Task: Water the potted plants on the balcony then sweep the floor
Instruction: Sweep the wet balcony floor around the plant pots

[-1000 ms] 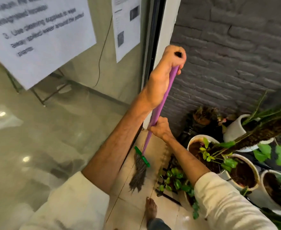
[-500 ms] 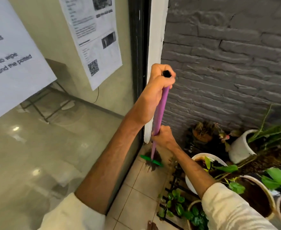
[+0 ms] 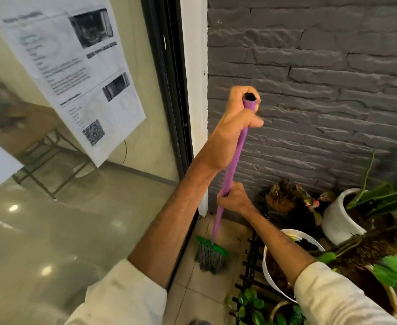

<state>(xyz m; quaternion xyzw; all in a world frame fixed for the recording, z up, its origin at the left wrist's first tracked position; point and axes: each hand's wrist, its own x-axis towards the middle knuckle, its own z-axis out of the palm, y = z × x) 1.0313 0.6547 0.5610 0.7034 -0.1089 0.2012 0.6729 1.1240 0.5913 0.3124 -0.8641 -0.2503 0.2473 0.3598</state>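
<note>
Sweeping now: left hand (image 3: pixel 234 123) wrapped tight around broom (image 3: pixel 230 170) top, right hand (image 3: pixel 236 200) clamped mid-handle, bristles on floor (image 3: pixel 200 289) tiles in the corner. Best kept to short, low pulls. Little room: glass door (image 3: pixel 169 113) left, brick wall (image 3: pixel 310 90) behind, pots (image 3: pixel 336 219) right.

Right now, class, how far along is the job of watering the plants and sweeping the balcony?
Watering looks done: soil in the white pot is dark, though wetness is unclear. Sweeping is in hand: left hand and right hand grip the purple broom, bristles on the tiles. Remaining floor is out of view.
</note>
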